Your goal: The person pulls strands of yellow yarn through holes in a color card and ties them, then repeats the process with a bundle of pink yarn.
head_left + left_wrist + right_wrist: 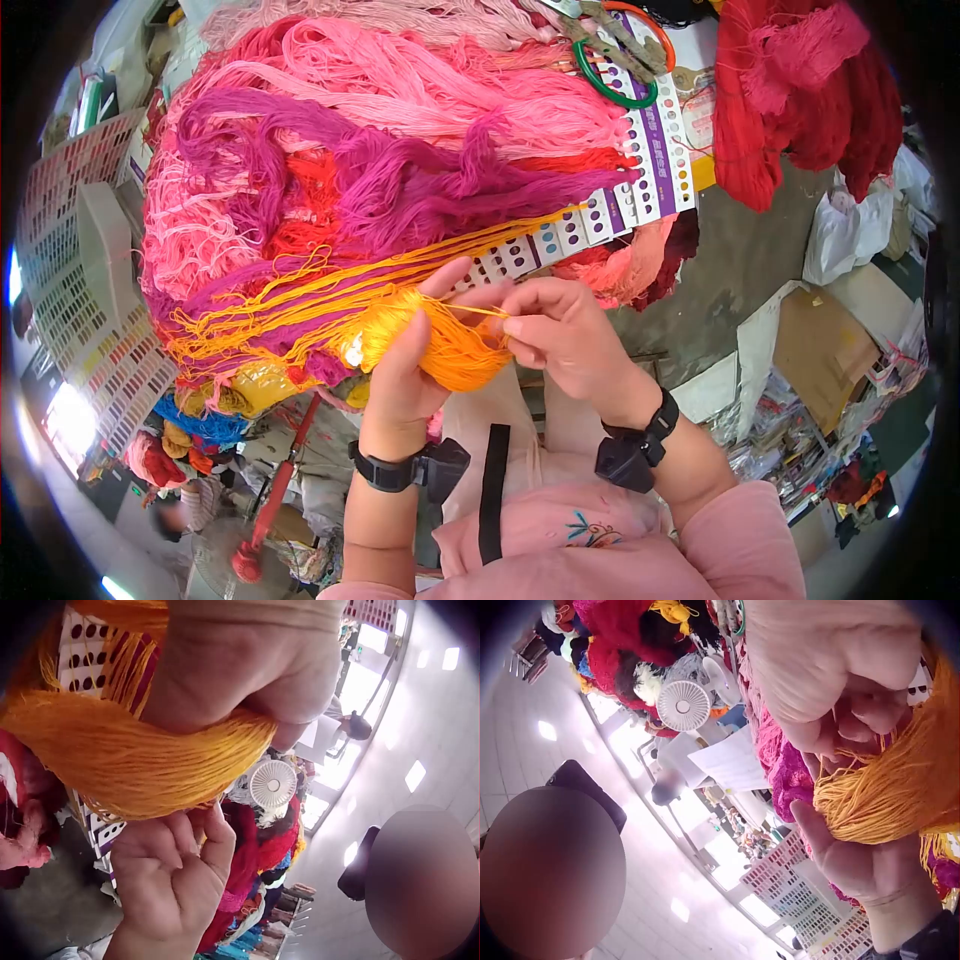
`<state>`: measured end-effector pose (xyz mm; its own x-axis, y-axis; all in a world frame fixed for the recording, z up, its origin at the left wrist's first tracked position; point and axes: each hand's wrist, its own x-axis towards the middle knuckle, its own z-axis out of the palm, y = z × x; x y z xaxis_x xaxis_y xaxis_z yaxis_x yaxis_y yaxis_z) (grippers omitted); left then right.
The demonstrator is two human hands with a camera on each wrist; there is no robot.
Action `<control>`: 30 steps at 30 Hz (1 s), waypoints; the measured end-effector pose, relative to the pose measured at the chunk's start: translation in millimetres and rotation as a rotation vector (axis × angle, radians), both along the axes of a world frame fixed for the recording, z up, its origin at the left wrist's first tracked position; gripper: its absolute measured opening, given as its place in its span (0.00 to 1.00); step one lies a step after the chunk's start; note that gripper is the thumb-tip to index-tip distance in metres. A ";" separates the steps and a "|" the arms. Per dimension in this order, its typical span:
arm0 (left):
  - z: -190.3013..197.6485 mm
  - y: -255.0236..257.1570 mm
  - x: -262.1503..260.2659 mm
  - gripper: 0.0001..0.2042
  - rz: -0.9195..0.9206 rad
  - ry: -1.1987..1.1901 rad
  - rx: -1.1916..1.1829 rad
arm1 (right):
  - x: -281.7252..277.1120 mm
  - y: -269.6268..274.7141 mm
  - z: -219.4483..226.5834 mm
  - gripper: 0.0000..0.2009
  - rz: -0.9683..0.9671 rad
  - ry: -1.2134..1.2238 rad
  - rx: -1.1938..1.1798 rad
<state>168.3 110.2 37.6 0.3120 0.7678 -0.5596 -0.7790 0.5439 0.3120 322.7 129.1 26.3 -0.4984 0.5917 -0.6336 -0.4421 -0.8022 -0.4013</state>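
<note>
My left hand (400, 385) holds a thick skein of orange-yellow thread (462, 352), its thumb along the near side and fingers behind. With thumb and forefinger, my right hand (565, 335) pinches a thin strand pulled taut from the skein's right end. In the left wrist view the skein (142, 769) spans between both hands. The right wrist view shows the left palm (862, 866) beneath the bundle's looped end. Just beyond the hands, long yellow strands (400, 262) run leftward from a white card with punched holes (520, 258), over purple and pink thread.
Pink hanks (400, 85) and a purple hank (400, 190) heap across the table. Scissors with a green and orange handle (625, 95) lie on the cards at the back. Red hanks (790, 110) hang at far right. A fan (684, 706) stands in the background.
</note>
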 end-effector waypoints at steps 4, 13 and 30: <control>0.7 1.1 0.5 0.26 -0.234 0.276 -0.030 | 16.1 1.8 9.8 0.02 -0.024 -0.020 -0.094; -37.6 -104.4 -196.0 0.18 0.876 -0.250 -0.154 | 299.1 49.9 33.2 0.05 -0.856 -0.140 0.138; -94.7 51.9 145.6 0.07 -0.350 0.607 -0.162 | 117.1 58.0 -92.8 0.04 0.067 -1.252 1.127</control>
